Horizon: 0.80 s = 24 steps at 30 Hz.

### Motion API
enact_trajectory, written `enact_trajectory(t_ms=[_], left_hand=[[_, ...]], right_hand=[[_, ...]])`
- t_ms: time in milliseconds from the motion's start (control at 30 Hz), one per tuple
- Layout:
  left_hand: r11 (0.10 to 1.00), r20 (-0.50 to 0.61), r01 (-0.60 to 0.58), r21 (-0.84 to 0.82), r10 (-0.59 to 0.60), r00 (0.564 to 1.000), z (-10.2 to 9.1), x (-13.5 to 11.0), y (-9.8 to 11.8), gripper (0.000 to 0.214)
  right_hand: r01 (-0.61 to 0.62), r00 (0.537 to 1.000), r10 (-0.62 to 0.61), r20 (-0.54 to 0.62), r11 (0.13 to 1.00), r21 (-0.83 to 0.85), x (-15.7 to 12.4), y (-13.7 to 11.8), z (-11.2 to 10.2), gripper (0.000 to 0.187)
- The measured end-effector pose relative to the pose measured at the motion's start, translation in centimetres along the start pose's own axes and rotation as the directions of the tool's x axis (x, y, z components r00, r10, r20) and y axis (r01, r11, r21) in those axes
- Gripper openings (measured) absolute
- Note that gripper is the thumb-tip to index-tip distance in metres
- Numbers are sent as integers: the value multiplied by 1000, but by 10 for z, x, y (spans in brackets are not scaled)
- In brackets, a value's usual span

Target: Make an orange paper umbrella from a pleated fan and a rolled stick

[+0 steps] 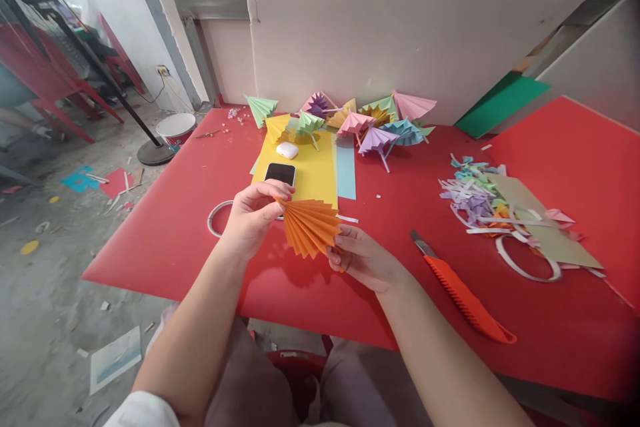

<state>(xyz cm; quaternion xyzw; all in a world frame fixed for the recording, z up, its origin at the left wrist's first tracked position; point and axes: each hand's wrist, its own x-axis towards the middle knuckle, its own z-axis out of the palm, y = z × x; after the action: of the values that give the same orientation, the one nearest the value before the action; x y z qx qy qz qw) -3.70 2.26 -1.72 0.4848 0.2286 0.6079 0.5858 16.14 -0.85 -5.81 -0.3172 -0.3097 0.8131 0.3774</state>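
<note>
An orange paper fan (pixel 310 227), folded into narrow, crisp accordion pleats that spread into a half-round, is held just above the glossy red surface (pixel 175 240), near its front edge. The left hand (pixel 250 213) has its fingers (pixel 273 195) pinched on the fan's upper left corner. The right hand (pixel 363 257) grips the lower right edge between thumb and fingertips. So both hands are closed on the paper. Behind the fan lie one flat yellow sheet (pixel 315 173) and one pale blue sheet (pixel 346 170), both smooth and matte. One black phone (pixel 280 173) and one rounded white earbud case (pixel 287 150) rest on the yellow sheet. Against the wall stands a cluster of pleated paper umbrellas (pixel 377 137), about ten in green, yellow, pink, lilac and teal, though the overlap makes an exact count uncertain. To the right lies one utility knife (pixel 465 297) with a ribbed orange handle and a short bare blade. Beyond it is a loose heap of thin, curling paper strips (pixel 473 197) partly on one tan card (pixel 545 227). Two white tape rings show: one (pixel 216 219) beside the left wrist, one (pixel 525 267) by the card.
</note>
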Motion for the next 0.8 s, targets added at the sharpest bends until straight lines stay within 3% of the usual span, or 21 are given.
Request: enact_trajectory(t_ms=[800], left_hand=[[1000,-23,-6,30,7,1000,3,0,-2,11]], right_hand=[[-36,998,37,-48,999,25,-1,-1,0,19]])
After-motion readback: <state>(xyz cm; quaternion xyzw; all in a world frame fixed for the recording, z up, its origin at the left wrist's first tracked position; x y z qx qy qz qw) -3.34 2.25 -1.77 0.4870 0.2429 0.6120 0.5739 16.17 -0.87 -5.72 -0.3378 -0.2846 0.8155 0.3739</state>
